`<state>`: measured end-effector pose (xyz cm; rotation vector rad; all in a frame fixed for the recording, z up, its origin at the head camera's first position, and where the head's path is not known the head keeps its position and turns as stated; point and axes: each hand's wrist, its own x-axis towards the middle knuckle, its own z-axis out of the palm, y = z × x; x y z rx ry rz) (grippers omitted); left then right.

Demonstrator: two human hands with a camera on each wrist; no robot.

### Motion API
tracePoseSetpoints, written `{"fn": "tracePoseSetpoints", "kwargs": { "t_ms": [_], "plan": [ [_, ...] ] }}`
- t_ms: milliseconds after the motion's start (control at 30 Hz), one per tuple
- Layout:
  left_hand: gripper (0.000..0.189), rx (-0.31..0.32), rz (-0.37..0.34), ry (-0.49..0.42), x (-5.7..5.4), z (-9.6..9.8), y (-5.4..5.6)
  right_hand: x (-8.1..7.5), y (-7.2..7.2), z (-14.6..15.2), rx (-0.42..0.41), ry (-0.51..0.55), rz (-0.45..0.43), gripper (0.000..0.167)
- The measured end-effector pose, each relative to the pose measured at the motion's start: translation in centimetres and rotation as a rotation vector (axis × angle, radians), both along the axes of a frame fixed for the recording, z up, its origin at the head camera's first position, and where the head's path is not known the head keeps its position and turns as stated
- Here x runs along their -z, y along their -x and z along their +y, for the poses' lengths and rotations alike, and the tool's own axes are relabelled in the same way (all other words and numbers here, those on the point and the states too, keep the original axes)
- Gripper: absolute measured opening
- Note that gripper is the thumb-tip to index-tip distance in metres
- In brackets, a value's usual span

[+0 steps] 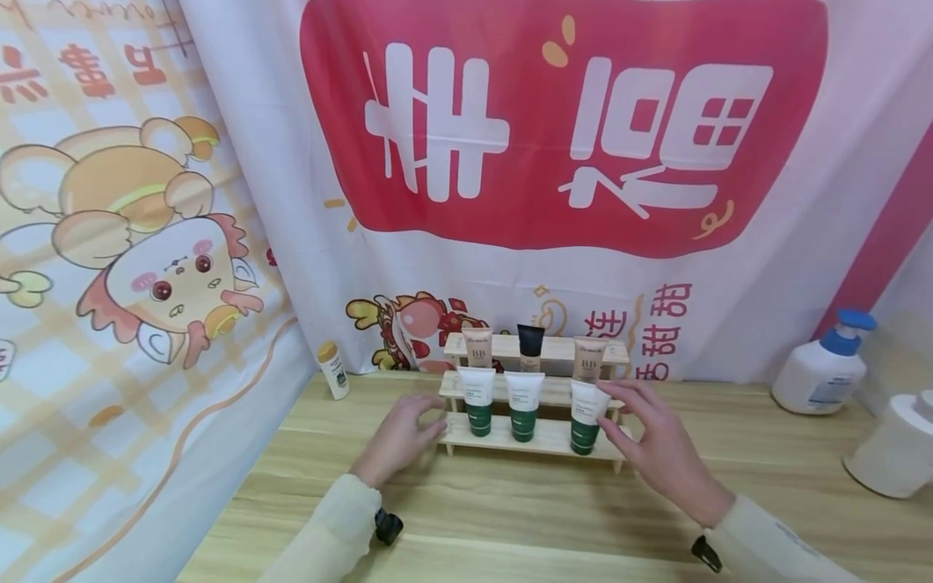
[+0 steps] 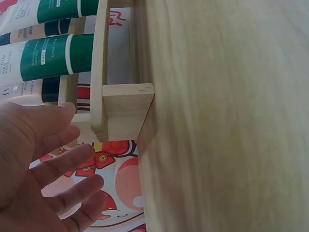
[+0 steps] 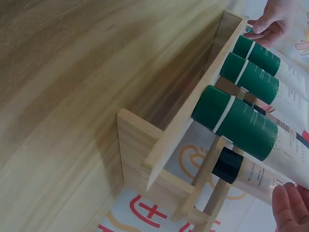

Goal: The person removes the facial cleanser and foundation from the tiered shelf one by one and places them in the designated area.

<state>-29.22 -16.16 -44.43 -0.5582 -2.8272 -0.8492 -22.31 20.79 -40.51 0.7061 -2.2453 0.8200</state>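
Note:
A three-tier wooden shelf (image 1: 535,431) stands on the table. Three white tubes with green caps line its bottom tier: the left one (image 1: 477,398), the middle one (image 1: 523,405) and the right one (image 1: 585,417). My right hand (image 1: 659,449) pinches the right tube at its right edge; in the right wrist view its fingers (image 3: 288,205) show at the lower corner, the thumb hidden. My left hand (image 1: 401,437) is beside the shelf's left end, fingers spread and holding nothing; whether it touches the wood I cannot tell.
Behind stand two beige BB tubes (image 1: 478,346) and a black-topped tube (image 1: 530,344). A small yellow-capped bottle (image 1: 333,372) is at back left. A blue-topped pump bottle (image 1: 820,372) and a white container (image 1: 891,453) stand at right. Printed cloth hangs behind.

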Motion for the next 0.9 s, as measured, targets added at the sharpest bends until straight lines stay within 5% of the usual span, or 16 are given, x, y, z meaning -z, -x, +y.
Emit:
{"fn": "tracePoseSetpoints", "kwargs": {
  "t_ms": [433, 733, 900],
  "plan": [
    [0.030, -0.022, -0.067, 0.008, 0.6, 0.4, 0.5, 1.7, 0.9, -0.5, 0.009, 0.097, -0.071, 0.060],
    [0.029, -0.022, -0.091, 0.002, 1.0, 0.4, 0.8, 2.8, 1.4, -0.6, -0.045, 0.129, -0.019, 0.060],
    [0.028, -0.019, -0.091, -0.003, 1.2, 0.2, 0.7, 2.1, 0.7, -0.1, -0.040, 0.141, 0.028, 0.058]
  ]
}}
